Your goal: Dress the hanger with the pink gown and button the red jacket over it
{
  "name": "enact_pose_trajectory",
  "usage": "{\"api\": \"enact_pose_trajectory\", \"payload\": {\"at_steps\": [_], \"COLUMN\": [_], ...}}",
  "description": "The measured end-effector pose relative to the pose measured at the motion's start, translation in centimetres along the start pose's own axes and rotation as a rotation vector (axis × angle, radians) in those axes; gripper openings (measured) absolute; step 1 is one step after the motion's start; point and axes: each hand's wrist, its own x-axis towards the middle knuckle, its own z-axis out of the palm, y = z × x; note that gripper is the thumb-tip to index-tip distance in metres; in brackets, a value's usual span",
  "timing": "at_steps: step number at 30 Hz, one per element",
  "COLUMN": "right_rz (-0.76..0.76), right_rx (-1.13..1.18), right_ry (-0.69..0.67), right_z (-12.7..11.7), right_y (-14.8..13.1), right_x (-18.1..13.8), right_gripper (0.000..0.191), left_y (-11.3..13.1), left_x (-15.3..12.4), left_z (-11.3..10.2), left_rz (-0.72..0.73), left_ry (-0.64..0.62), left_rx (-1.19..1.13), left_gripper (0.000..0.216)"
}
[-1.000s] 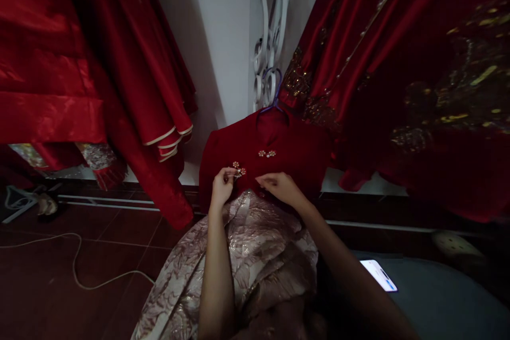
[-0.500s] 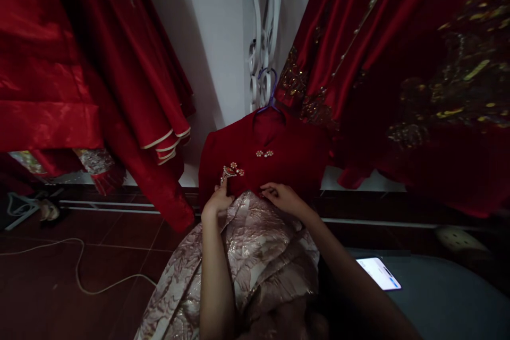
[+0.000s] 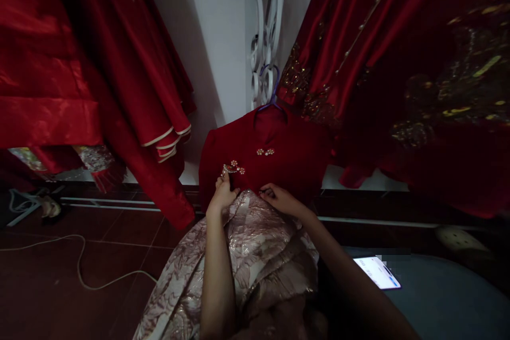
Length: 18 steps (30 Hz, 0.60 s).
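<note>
A dark red garment (image 3: 295, 143) hangs on a purple hanger (image 3: 274, 87) in front of me. On its chest are a small pair of beaded flower ornaments (image 3: 265, 152) and, lower left, a larger beaded ornament (image 3: 235, 167). My left hand (image 3: 223, 195) reaches up with a fingertip at that larger ornament's left end, the thumb apart near pink brocade fabric (image 3: 258, 239). Beside the top of the brocade, my right hand (image 3: 281, 199) has its fingers curled together against the red cloth. Whatever sits between those fingertips is too small and dark to name.
Red garments (image 3: 143, 64) hang on the left, and red ones with gold sequins (image 3: 470, 79) on the right. A lit phone (image 3: 376, 272) lies on a grey surface (image 3: 450, 297). A pale cable (image 3: 107, 282) runs over the tiled floor. White scrolled metalwork (image 3: 261, 48) stands behind the hanger.
My left index finger, earlier pointing up at the ornament, is now more bent at its left end, and the thumb shows more to the right. My right hand has barely moved.
</note>
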Motion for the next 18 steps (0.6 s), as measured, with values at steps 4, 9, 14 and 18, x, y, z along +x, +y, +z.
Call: {"api": "enact_pose_trajectory", "payload": {"at_steps": [4, 9, 14, 18], "right_rz": [0.023, 0.025, 0.020, 0.047], "right_rx": [0.040, 0.027, 0.106, 0.145], "right_ry": [-0.022, 0.036, 0.129, 0.230], "right_z": [0.4, 0.8, 1.2, 1.6], "right_y": [0.6, 0.8, 0.5, 0.6], "right_x": [0.2, 0.3, 0.5, 0.7], "right_gripper": [0.015, 0.016, 0.018, 0.018], "left_y": [-0.8, 0.5, 5.0, 5.5], "left_x": [0.1, -0.4, -1.4, -1.7], "left_z": [0.1, -1.1, -1.9, -0.3], "left_rz": [0.029, 0.004, -0.003, 0.027], "left_ry": [-0.070, -0.007, 0.367, -0.120], "left_rx": [-0.107, 0.052, 0.121, 0.087], "left_gripper": [0.065, 0.018, 0.017, 0.019]}}
